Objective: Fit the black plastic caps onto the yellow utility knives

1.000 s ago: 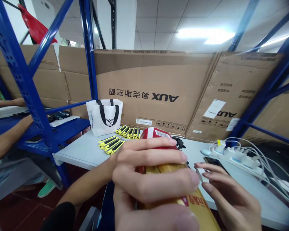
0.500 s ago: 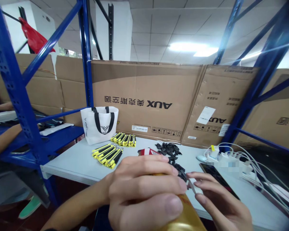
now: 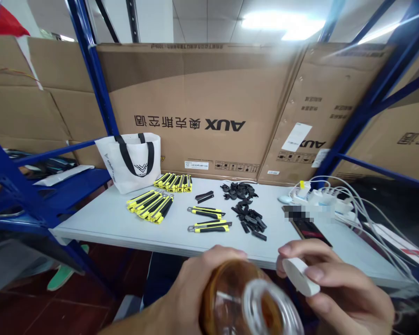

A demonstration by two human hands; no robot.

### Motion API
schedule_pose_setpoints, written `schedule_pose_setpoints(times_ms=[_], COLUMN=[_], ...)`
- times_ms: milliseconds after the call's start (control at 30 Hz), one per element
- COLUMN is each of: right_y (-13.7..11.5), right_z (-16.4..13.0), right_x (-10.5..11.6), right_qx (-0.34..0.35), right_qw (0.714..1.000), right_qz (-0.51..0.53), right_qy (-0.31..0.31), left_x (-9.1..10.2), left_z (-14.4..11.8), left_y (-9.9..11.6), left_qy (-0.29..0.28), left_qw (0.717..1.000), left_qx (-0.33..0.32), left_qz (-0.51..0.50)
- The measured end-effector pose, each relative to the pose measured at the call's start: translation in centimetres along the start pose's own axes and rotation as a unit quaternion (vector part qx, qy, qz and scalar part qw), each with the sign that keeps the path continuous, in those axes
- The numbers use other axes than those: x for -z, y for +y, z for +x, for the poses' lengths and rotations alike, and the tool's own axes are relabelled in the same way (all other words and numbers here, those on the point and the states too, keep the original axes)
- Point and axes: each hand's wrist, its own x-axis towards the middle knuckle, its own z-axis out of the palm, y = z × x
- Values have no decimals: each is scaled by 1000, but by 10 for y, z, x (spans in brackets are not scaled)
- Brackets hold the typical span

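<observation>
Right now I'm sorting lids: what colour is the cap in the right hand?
White cap, head view.

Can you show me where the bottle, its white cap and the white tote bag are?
bottle [image 3: 230, 298], head view, on its amber side below the open mouth.
white cap [image 3: 300, 277], head view, on its flat white face.
white tote bag [image 3: 134, 165], head view, on its front panel.

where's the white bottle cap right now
In the head view, the round white plastic cap is at the bottom right, pinched in the right hand, just right of the open clear bottle of amber liquid that the left hand grips.
</observation>
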Motion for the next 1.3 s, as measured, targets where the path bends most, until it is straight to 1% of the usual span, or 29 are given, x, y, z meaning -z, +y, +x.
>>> schedule_pose_setpoints(times_ms=[67,133,267,333,433,500,567,600,667,733,800,867,933,967,1000,1033,1100,1167,1200,1233,1300], right_y=[1,7,24,32,40,42,41,40,36,32,29,28,28,29,29,29,28,28,28,28,29], right_z=[5,14,33,38,47,57,74,83,104,124,139,150,158,161,164,166,171,174,175,176,178], right_x=[-2,-2,-1,-1,0,2,3,4,3,0,-6,-13,-20,-23,-25,-28,-31,-32,-32,-33,-32], right_qx=[5,4,-26,-37,-11,21,44,50,43,33,28,30,34,35,36,37,41,42,41,40,35], right_qw=[1000,999,994,986,973,963,950,941,919,895,872,852,842,838,835,831,825,817,812,809,805], right_qz=[-6,-21,-87,-129,-176,-206,-240,-255,-258,-245,-241,-250,-265,-271,-276,-280,-289,-296,-298,-297,-291], right_qy=[-6,-28,-66,-96,-148,-170,-194,-215,-296,-372,-426,-458,-470,-473,-475,-478,-484,-494,-500,-506,-516], left_x=[-2,-5,-10,-12,-11,-6,1,4,11,17,24,30,32,31,27,20,2,-20,-29,-37,-47], left_z=[7,21,48,60,75,84,91,94,99,101,102,101,97,93,88,83,71,61,58,56,55], left_y=[-3,-14,-52,-72,-91,-98,-103,-105,-109,-115,-120,-122,-121,-120,-119,-118,-118,-120,-122,-125,-130], left_qy=[-41,-74,-88,-88,-88,-115,-146,-158,-172,-181,-187,-201,-218,-215,-194,-158,-39,57,87,104,117], left_qw=[997,989,973,976,978,973,974,976,977,971,960,948,942,946,955,967,986,987,985,983,980], left_qx=[57,109,173,155,121,119,104,93,80,91,113,135,146,147,146,142,137,134,135,138,151], left_qz=[-37,-69,-124,-125,-144,-159,-136,-118,-97,-126,-176,-208,-208,-193,-171,-144,-88,-65,-63,-61,-54])
